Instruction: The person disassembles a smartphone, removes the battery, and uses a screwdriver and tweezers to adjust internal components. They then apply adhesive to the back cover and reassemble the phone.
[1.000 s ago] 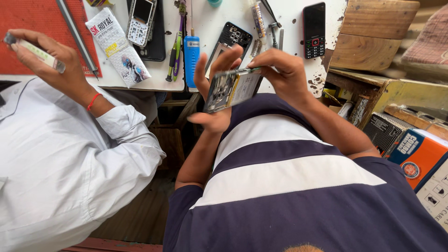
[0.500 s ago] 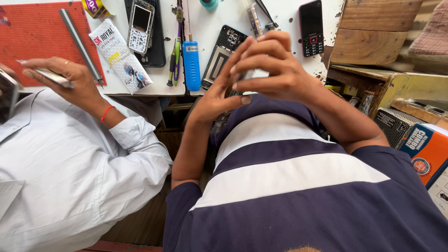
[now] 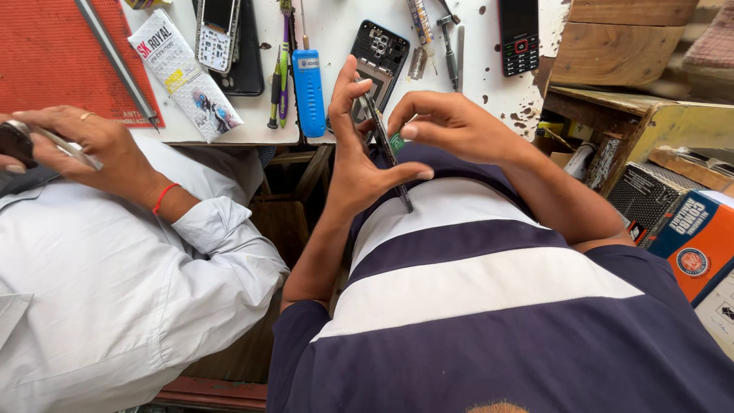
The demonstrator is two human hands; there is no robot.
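My left hand (image 3: 359, 157) grips a thin dark phone body (image 3: 388, 157), held edge-on and upright in front of my striped shirt. My thumb lies across its lower part and my fingers stretch up behind it. My right hand (image 3: 451, 122) comes in from the right. Its fingertips pinch or touch a small green part (image 3: 397, 142) at the phone body's edge. I cannot tell whether the part is attached. Both hands hover just in front of the white bench edge (image 3: 229, 136).
On the bench lie an open phone shell (image 3: 380, 47), a blue tool (image 3: 309, 82), screwdrivers (image 3: 278, 69), a black keypad phone (image 3: 518, 34), a silver keypad phone (image 3: 218, 30), a white packet (image 3: 180, 73) and a red mat (image 3: 46, 53). A co-worker's hand (image 3: 95, 145) in a white sleeve holds tweezers at left. Cardboard boxes (image 3: 688, 229) stand at right.
My hands were cupped together over the phone body; now it is turned edge-on in my left hand and my right hand has drawn aside to its edge. The co-worker's hand has shifted left.
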